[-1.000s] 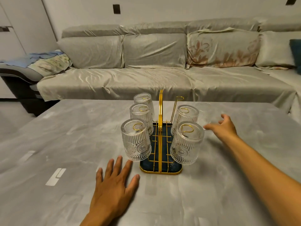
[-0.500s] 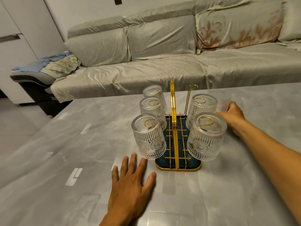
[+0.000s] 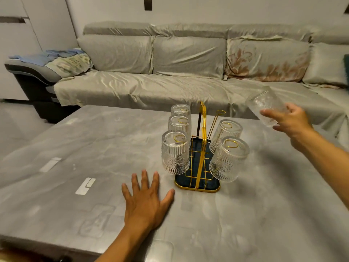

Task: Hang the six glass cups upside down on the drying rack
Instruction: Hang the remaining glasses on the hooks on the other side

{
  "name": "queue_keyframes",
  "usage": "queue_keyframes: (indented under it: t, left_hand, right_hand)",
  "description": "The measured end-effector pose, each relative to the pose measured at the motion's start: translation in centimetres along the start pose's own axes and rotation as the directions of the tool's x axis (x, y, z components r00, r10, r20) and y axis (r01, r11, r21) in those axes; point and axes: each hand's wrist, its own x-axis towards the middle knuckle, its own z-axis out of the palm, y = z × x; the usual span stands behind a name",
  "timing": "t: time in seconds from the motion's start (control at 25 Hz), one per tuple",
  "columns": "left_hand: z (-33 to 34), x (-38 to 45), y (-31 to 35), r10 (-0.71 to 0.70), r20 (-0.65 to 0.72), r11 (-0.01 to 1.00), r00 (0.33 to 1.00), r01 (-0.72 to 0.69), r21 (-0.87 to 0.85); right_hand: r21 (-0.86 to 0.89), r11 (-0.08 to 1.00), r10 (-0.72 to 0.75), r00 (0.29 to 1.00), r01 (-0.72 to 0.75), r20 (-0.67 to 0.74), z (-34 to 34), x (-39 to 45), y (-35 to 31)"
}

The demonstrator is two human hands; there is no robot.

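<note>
A gold wire drying rack (image 3: 202, 127) with a dark blue base stands mid-table. Several embossed glass cups hang on it upside down: three on its left side, the nearest (image 3: 175, 153), and two on its right, the nearest (image 3: 227, 159). One gold peg (image 3: 220, 113) at the rack's back right is bare. My right hand (image 3: 289, 121) holds a sixth glass cup (image 3: 263, 104) in the air, tilted, above and to the right of that peg. My left hand (image 3: 146, 198) lies flat on the table, fingers spread, just left of the rack's base.
The grey marbled table (image 3: 75, 167) fills the foreground; its near edge runs along the bottom left. Behind it is a long sofa (image 3: 188, 72) under a grey cover, with cushions and folded cloths (image 3: 62, 57) on its left arm.
My right hand closed on the sixth cup where it stood on the table right of the rack and lifted it up and to the right. My left hand stayed flat.
</note>
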Motion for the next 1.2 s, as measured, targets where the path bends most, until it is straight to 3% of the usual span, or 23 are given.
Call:
queue_keyframes:
  t: [0.2, 0.4, 0.56, 0.8, 1.04, 1.2]
  left_hand:
    - [-0.2, 0.0, -0.1, -0.003, 0.005, 1.000, 1.000, 0.003, 0.002]
    - [-0.4, 0.1, 0.1, -0.007, 0.018, 1.000, 1.000, 0.007, 0.006]
    - [-0.3, 0.4, 0.0, -0.011, 0.031, 1.000, 0.999, 0.011, 0.015]
    - [-0.2, 0.5, 0.0, -0.010, 0.043, 1.000, 0.999, 0.008, 0.024]
    - [-0.4, 0.4, 0.0, -0.011, 0.047, 1.000, 0.999, 0.010, 0.026]
    - [-0.4, 0.6, 0.4, -0.019, 0.058, 1.000, 0.998, 0.018, 0.018]
  right_hand:
    - [-0.097, 0.972, -0.225, 0.968, 0.214, -0.114, 1.4, 0.4, -7.9]
    - [-0.321, 0.882, -0.371, 0.928, 0.346, -0.019, 6.0, 0.7, -9.1]
    - [-0.465, 0.818, -0.318, 0.940, 0.340, 0.128, 9.5, 0.6, -6.7]
    - [-0.545, 0.788, -0.130, 0.942, 0.287, 0.309, 12.5, 1.3, -4.7]
    - [-0.613, 0.739, -0.074, 0.938, 0.279, 0.338, 13.4, 1.8, -4.4]
    - [-0.545, 0.805, -0.038, 0.937, 0.234, 0.347, 12.8, 1.1, -4.3]
